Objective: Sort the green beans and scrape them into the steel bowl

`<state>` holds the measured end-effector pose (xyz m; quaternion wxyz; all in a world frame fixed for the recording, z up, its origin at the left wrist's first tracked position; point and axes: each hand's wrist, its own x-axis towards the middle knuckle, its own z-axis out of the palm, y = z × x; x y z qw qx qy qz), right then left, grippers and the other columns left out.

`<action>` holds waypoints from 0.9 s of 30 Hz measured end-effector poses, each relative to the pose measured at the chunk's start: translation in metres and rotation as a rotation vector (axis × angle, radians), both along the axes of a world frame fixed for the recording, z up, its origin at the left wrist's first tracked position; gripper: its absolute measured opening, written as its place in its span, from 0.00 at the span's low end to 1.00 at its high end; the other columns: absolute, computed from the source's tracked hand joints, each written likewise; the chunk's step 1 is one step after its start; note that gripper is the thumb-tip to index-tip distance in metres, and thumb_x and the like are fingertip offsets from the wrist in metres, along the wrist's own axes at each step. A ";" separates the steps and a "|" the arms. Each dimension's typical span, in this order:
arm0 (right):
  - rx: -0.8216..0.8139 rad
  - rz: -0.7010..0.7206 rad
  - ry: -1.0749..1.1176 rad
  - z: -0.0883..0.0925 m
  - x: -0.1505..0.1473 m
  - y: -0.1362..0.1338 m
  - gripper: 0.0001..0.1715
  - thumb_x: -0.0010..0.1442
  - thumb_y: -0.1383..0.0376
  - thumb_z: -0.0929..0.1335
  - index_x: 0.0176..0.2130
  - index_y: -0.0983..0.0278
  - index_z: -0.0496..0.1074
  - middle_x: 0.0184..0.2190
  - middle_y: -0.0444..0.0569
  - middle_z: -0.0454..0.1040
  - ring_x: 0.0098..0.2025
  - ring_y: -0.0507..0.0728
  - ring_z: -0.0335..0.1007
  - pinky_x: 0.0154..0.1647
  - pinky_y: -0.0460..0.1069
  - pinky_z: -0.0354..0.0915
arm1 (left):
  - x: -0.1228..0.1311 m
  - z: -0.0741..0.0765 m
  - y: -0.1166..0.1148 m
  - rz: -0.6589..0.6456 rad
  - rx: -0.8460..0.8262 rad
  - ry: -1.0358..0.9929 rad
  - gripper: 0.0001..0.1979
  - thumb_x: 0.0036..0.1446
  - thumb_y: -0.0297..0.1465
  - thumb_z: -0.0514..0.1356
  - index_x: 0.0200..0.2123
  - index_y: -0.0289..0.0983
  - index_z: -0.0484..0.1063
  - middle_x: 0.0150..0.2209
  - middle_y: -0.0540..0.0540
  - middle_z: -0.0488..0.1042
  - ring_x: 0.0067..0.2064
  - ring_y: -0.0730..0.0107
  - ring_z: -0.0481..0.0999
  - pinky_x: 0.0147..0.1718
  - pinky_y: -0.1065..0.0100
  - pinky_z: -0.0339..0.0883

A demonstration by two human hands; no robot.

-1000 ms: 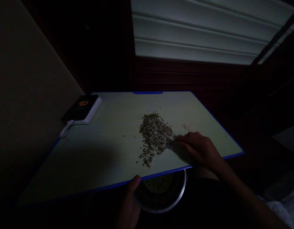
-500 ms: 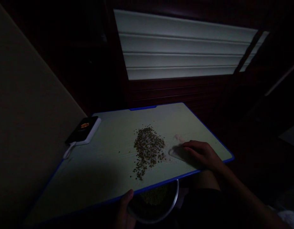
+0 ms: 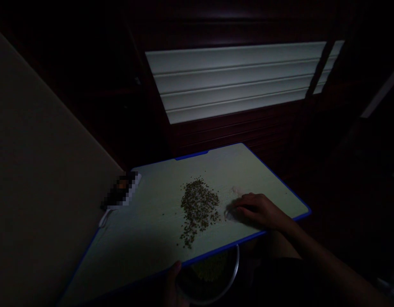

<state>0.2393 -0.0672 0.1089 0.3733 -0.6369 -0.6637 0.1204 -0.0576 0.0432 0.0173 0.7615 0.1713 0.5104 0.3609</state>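
Observation:
A heap of small green beans (image 3: pixel 198 206) lies on a pale tabletop with a blue edge (image 3: pixel 158 221). My right hand (image 3: pixel 259 209) rests on the table just right of the heap, fingers stretched flat toward it and touching a few loose pale bits. My left hand (image 3: pixel 174 285) grips the rim of a metal bowl (image 3: pixel 212 277) held under the table's near edge. The bowl has green beans in it.
A phone on a white pad with a cable (image 3: pixel 120 194) lies at the table's left corner. A beige wall (image 3: pixel 33 170) stands on the left. A lit white slatted panel (image 3: pixel 235 79) is behind the table. The surroundings are very dark.
The view has tilted up and drifted, so the table sits lower in the picture. My right hand has stayed beside the heap, sliding slightly away from it. The left hand keeps the bowl.

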 end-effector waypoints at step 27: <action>-0.019 -0.232 -0.071 0.002 -0.007 0.016 0.15 0.68 0.63 0.64 0.46 0.60 0.79 0.42 0.50 0.81 0.43 0.58 0.76 0.47 0.54 0.67 | -0.003 -0.002 -0.004 -0.018 0.066 0.039 0.25 0.59 0.40 0.62 0.57 0.38 0.71 0.55 0.38 0.76 0.59 0.51 0.73 0.61 0.42 0.62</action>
